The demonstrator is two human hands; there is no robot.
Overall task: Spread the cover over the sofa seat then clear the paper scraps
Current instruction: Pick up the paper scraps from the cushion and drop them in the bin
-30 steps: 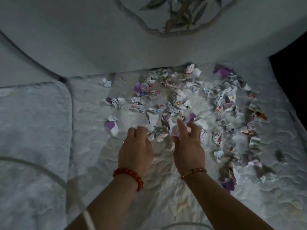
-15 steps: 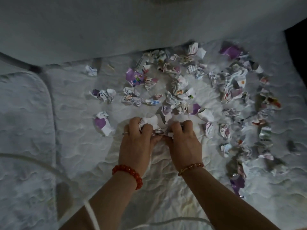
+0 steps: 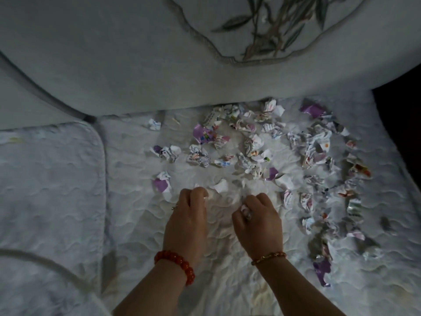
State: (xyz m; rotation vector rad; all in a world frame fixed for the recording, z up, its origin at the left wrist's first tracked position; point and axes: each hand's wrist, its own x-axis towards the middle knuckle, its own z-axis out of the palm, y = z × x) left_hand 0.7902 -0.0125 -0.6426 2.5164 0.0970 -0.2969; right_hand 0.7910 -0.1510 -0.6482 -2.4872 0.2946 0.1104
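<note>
Two hands were in view at lower centre of the frame, apart from each other. The left hand [image 3: 185, 221] had its fingers curled, with a bit of white paper showing at the fingertips; whether it truly gripped that piece could not be told. The right hand [image 3: 258, 221] was curled around a small crumpled scrap, visible between thumb and fingers. One red bead bracelet [image 3: 176, 263] sat on the left wrist, one thin gold bracelet [image 3: 268, 257] on the right. The paper scraps [image 3: 252, 144] lay scattered on the white quilted cover [image 3: 223, 286], several dozen crumpled pieces, too many and too overlapped to count exactly; most were white with print, at least five showed purple. The scatter formed a rough loop from upper centre down the right side of the frame, its long axis running top to bottom. One cover lay over the seat at centre. A second quilted pad [image 3: 50, 183] occupied the left. The sofa backrest [image 3: 136, 60] filled the top, bearing one embroidered leaf panel [image 3: 273, 26] at upper right.
</note>
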